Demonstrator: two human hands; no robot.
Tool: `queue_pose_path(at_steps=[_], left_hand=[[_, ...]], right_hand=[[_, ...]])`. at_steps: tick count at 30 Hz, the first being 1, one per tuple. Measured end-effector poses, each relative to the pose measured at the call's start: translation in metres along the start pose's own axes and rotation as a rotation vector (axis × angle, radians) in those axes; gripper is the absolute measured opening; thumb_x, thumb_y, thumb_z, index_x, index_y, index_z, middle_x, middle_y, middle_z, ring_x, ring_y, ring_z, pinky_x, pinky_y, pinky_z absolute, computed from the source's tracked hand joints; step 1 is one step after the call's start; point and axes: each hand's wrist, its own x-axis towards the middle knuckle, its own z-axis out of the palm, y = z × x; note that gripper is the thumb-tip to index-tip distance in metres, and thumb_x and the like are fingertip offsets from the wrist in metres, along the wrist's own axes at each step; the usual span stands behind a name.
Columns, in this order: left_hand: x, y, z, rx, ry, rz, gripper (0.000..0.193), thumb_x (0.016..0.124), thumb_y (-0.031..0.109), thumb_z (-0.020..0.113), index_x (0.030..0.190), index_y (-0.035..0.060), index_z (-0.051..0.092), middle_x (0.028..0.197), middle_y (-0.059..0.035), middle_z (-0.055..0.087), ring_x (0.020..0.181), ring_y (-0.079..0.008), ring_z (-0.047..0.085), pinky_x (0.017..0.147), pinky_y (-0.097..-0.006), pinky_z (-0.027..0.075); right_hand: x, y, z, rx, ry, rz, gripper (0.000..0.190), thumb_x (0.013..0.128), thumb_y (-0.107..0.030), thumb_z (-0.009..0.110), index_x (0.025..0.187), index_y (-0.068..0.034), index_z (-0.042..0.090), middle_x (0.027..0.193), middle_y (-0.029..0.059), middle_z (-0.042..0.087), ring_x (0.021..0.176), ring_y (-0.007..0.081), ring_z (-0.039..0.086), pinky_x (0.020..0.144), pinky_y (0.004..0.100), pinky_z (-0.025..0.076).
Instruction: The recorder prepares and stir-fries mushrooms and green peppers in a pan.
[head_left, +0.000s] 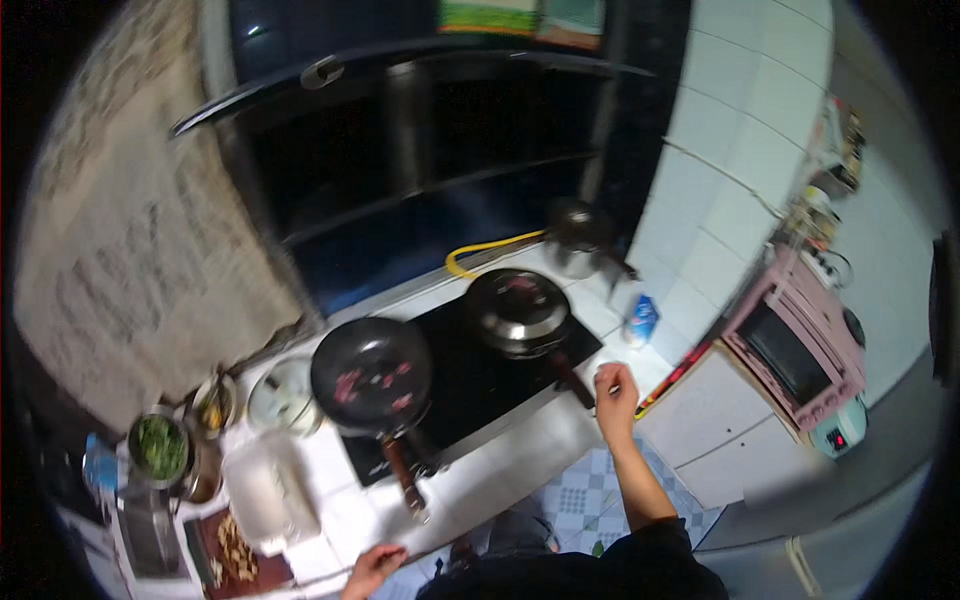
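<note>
My right hand is raised at the counter's front edge, fingers curled, with nothing visible in it. Just left of it is the dark handle of the right pan, which has a lid with a steel rim; I cannot tell whether they touch. Low in the view, my left hand is by the counter edge, its fingers bent and blurred. Beyond it stands a black wok with a wooden handle, holding several small reddish pieces. Both pans rest on a black glass cooktop.
A pot of green leaves, a white plastic tub, a glass-lidded bowl and a red-brown board with chopped pieces stand left. A dark pot and blue-white packet are right, near a pink oven.
</note>
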Motion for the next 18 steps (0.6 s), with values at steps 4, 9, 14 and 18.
queue_pose_path(at_steps=[4,9,14,18], left_hand=[[0.004,-0.096,0.037,0.143,0.393,-0.047,0.026,0.078,0.022,0.058,0.093,0.0011,0.059,0.082,-0.0087,0.061,0.075,-0.0149,0.055,0.066,-0.0281,0.044],[0.043,-0.07,0.107,0.647,0.417,-0.089,0.029,0.08,0.031,0.055,0.089,0.0042,0.061,0.087,-0.0168,0.061,0.08,-0.0282,0.058,0.071,-0.0379,0.045],[0.094,-0.03,0.199,0.827,0.25,-0.164,0.034,0.079,0.029,0.058,0.102,0.0043,0.056,0.094,-0.0179,0.06,0.087,-0.029,0.057,0.074,-0.0341,0.046],[0.109,0.01,0.266,0.806,0.175,-0.229,0.035,0.077,0.03,0.059,0.1,0.0037,0.057,0.09,-0.0141,0.062,0.084,-0.0255,0.059,0.074,-0.0322,0.046]], right_hand=[[0.111,0.073,-0.115,-0.089,0.614,-0.141,0.012,0.083,-0.004,0.045,0.094,0.001,0.048,0.084,0.0091,0.054,0.078,0.016,0.052,0.073,0.028,0.042],[0.238,0.198,-0.272,0.035,0.93,-0.137,0.026,0.084,-0.012,0.042,0.105,0.003,0.042,0.104,0.0171,0.05,0.1,0.0231,0.047,0.089,0.0322,0.034],[0.355,0.245,-0.329,-0.119,0.726,0.034,0.032,0.085,-0.023,0.042,0.1,0.004,0.048,0.101,0.0162,0.05,0.095,0.0254,0.046,0.087,0.0318,0.034],[0.408,0.298,-0.368,-0.359,0.606,-0.065,0.033,0.085,-0.025,0.043,0.097,0.004,0.052,0.098,0.0136,0.051,0.093,0.0224,0.047,0.085,0.0321,0.034]])
